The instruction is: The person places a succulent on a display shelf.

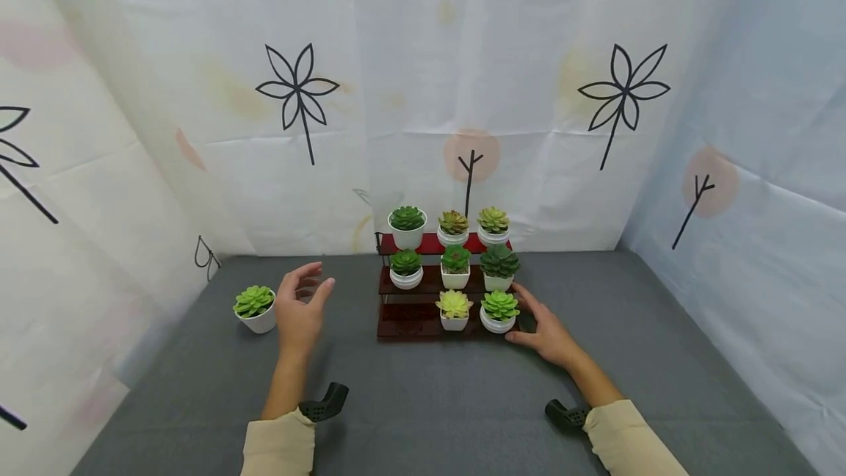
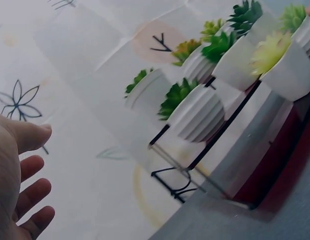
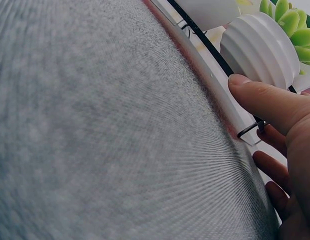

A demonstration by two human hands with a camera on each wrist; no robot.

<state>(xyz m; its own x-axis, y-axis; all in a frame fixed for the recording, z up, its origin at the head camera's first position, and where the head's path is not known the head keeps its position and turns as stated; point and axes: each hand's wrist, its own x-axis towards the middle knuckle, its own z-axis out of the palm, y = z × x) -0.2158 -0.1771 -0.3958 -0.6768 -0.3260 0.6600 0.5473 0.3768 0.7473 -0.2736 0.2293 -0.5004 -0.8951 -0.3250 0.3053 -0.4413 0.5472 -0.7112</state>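
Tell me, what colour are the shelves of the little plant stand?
Dark red shelves on a black wire frame; the head view shows it best.

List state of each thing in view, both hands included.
left hand: open, raised above the table, holding nothing
right hand: open, fingers against the stand's bottom right corner
stand: upright, eight pots on it, bottom-left spot free
lone pot: upright on the grey table, left of the left hand, untouched
ribbed pot: upright on bottom tier, beside the right hand
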